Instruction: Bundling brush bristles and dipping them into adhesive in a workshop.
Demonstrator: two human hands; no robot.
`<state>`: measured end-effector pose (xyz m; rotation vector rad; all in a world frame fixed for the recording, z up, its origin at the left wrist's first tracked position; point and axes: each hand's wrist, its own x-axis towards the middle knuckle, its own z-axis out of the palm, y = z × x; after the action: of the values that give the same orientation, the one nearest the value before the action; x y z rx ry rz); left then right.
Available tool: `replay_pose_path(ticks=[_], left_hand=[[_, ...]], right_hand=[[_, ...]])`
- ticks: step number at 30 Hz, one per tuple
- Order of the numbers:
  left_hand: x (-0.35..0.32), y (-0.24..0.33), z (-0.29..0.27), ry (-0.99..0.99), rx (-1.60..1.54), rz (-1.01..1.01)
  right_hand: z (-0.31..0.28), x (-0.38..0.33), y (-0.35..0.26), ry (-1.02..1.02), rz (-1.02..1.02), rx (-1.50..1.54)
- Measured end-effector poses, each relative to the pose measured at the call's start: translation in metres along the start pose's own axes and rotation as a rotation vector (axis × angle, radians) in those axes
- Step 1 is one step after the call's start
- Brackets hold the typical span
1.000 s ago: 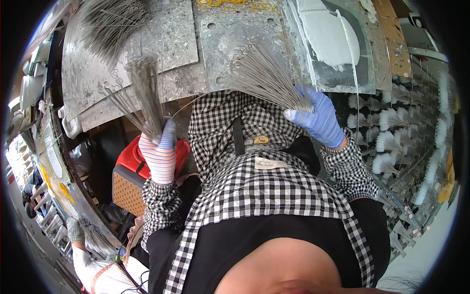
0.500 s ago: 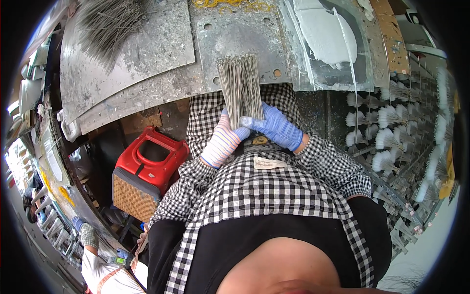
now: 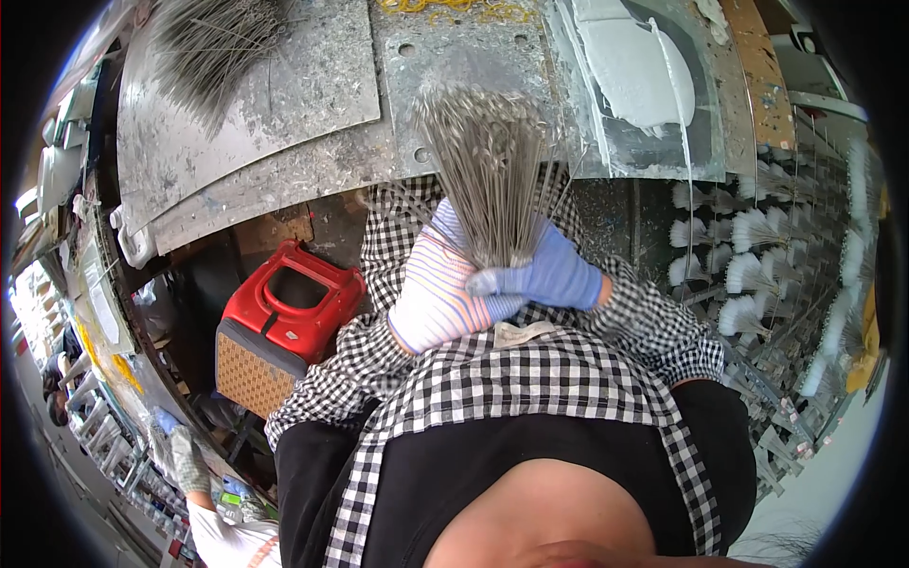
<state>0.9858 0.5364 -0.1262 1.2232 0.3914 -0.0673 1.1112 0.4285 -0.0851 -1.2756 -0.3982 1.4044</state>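
Note:
A thick bundle of thin grey wires (image 3: 494, 170) stands in front of my waist, its far end fanned out over the table's edge. My left hand (image 3: 431, 289), in a white striped glove, grips the near end from the left and below. My right hand (image 3: 549, 275), in a blue glove, closes round the same end from the right, its thumb lying across the front. The far tips of the wires are blurred. A few strands stick out to either side.
A grey metal plate with holes (image 3: 469, 57) lies on the worn table. Beyond, at the left, rests a loose heap of similar wires (image 3: 213, 47). White paste (image 3: 634, 71) covers a board at the right. A red stool (image 3: 294, 303) stands left; fan-shaped white pieces (image 3: 748, 275) hang right. Another person works at lower left.
The bundle has spread from a compact, straight-sided shape into a wide fan. My hands have come closer together round its near end. At lower left, the other person's arm has shifted.

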Motion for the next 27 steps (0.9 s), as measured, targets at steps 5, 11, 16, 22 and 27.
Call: replay_pose_path(ticks=[5, 11, 16, 22, 27], left_hand=[[0.012, -0.002, -0.008, 0.042, 0.714, 0.015], [0.016, 0.006, -0.012, 0.030, 1.111, 0.058], [-0.009, 0.087, -0.026, -0.057, 0.963, 0.338], [-0.022, -0.007, -0.052, 0.089, 0.253, -0.196], [-0.019, 0.018, -0.061, -0.009, 0.068, -0.129]], right_hand=[[-0.018, 0.031, 0.053, 0.036, 0.151, 0.138], [-0.010, 0.031, 0.027, -0.029, 0.088, -0.026], [-0.003, -0.006, -0.021, 0.021, -0.300, -0.537], [-0.018, 0.015, 0.024, 0.070, 0.432, -0.075], [-0.010, -0.002, 0.018, 0.119, -0.287, -0.551]])
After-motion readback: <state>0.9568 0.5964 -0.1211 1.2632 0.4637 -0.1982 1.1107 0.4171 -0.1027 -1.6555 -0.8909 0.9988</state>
